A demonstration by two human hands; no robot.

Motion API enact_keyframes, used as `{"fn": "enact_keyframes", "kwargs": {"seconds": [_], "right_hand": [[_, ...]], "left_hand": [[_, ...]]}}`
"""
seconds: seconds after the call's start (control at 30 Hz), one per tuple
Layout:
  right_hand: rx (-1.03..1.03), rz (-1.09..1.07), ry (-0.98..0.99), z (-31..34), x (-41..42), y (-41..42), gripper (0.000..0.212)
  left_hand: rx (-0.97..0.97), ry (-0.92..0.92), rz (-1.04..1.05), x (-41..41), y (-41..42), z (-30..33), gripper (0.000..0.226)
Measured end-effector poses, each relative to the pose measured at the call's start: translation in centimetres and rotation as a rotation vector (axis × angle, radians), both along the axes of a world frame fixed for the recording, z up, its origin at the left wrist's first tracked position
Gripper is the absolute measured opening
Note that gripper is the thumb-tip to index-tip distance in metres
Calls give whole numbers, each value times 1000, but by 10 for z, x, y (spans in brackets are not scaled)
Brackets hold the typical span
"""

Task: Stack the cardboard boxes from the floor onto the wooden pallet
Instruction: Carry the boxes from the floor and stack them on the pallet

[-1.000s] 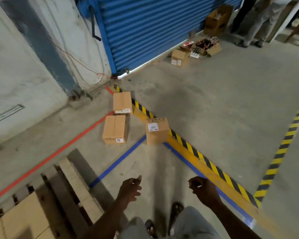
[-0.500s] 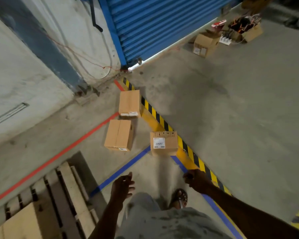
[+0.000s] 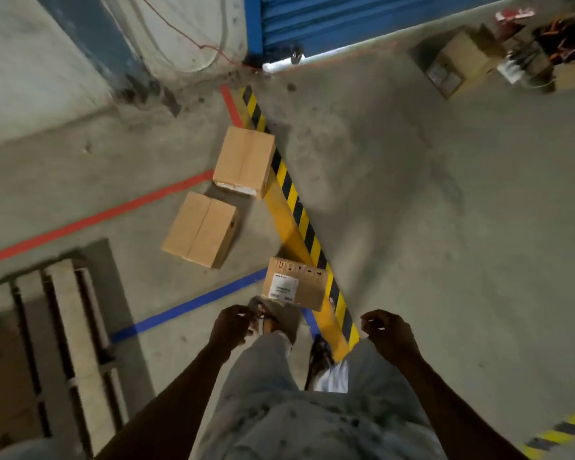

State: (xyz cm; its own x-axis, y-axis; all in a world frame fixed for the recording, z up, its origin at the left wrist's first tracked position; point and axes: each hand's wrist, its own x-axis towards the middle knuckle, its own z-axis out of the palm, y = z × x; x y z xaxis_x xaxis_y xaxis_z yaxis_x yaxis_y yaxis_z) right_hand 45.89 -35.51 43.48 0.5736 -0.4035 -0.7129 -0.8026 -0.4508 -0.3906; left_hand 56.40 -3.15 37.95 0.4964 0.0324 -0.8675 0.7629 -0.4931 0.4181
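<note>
Three cardboard boxes lie on the concrete floor ahead of me. The nearest box, with a white label, sits on the yellow line just beyond my feet. A second box lies to its left and a third farther back. The wooden pallet is at the lower left, with a cardboard box on it at the frame edge. My left hand and right hand hang in front of me with loosely curled fingers, holding nothing, a little short of the nearest box.
A yellow line with black-and-yellow hazard stripes runs diagonally across the floor, with blue and red tape lines left of it. A blue roller shutter is at the back. More boxes and clutter sit at the far right.
I have stepped forward toward the nearest labelled box, which now lies just past my feet. Both hands stayed empty and swung slightly forward with the step.
</note>
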Motion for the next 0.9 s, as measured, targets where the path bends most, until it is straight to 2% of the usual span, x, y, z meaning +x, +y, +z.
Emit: {"fn": "enact_keyframes", "kwargs": {"seconds": [0.13, 0.2, 0.33, 0.37, 0.43, 0.5, 0.53, 0.6, 0.67, 0.8, 0.9], "right_hand": [[29, 146, 91, -49, 56, -14, 21], [47, 203, 110, -98, 86, -28, 8], [19, 396, 144, -228, 133, -65, 17], [27, 485, 182, -262, 141, -75, 18], [16, 625, 225, -327, 158, -99, 20], [-1, 693, 246, -382, 173, -118, 22], [-8, 707, 259, -403, 182, -122, 23], [-17, 688, 300, -437, 193, -124, 23], [-18, 686, 328, -468, 197, -121, 23], [13, 609, 366, -501, 191, -89, 36], [96, 393, 399, -524, 181, -60, 40]], "left_hand": [[56, 93, 97, 35, -29, -57, 15], [48, 110, 117, 47, -48, -92, 15], [130, 72, 262, 60, -84, -180, 8], [164, 54, 279, 58, -93, -204, 13], [211, 29, 328, 62, -113, -254, 43], [299, 76, 356, 65, -131, -304, 68], [356, 117, 316, 68, -139, -323, 73], [455, 170, 240, 71, -150, -358, 78], [556, 145, 274, 69, -149, -386, 83], [763, -131, 178, 41, -116, -417, 83], [789, -296, 212, 41, -71, -436, 80]]}}
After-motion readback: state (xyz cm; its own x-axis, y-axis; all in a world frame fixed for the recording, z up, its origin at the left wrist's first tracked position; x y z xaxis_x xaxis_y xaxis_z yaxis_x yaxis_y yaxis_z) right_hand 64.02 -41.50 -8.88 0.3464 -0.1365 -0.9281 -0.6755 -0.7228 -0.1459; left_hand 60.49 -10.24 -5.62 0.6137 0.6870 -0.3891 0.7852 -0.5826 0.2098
